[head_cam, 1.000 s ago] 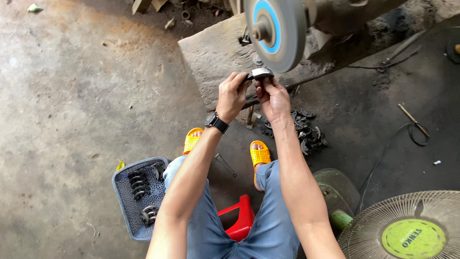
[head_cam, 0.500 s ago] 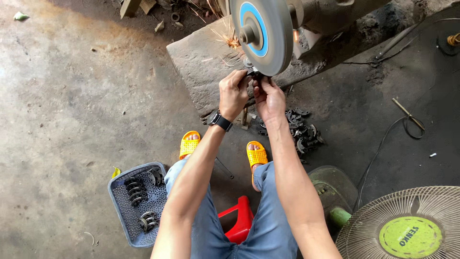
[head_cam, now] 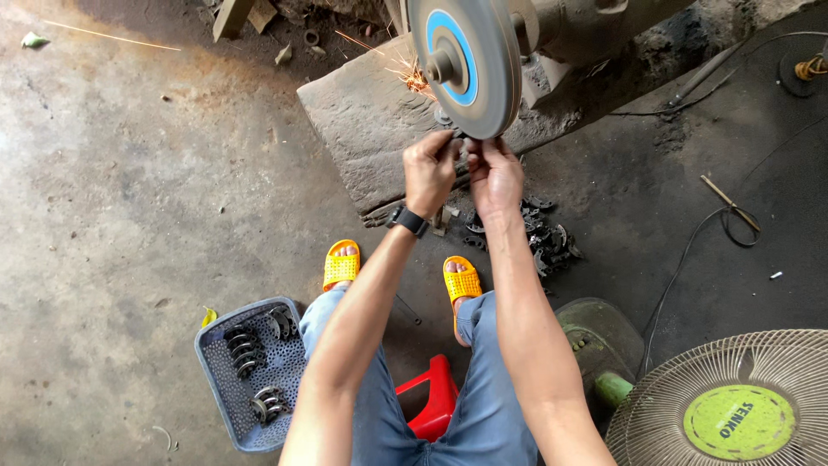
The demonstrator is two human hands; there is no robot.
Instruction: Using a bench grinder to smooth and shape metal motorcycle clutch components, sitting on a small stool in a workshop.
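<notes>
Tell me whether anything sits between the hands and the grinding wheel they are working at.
Nothing visible does. The left hand and right hand meet right under the lower rim of the grinding wheel, pinching a small piece that the fingers mostly hide. Sparks fly off to the wheel's left side, away from the hands.

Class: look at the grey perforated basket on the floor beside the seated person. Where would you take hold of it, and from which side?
Probably grip the basket by its raised rim on the long outer edge, coming from above on the side away from the person's leg. It sits flat and open-topped; dark metal parts lie loose inside, so keeping it level looks wise. Both the left hand and right hand are up at the grinding wheel.
</notes>
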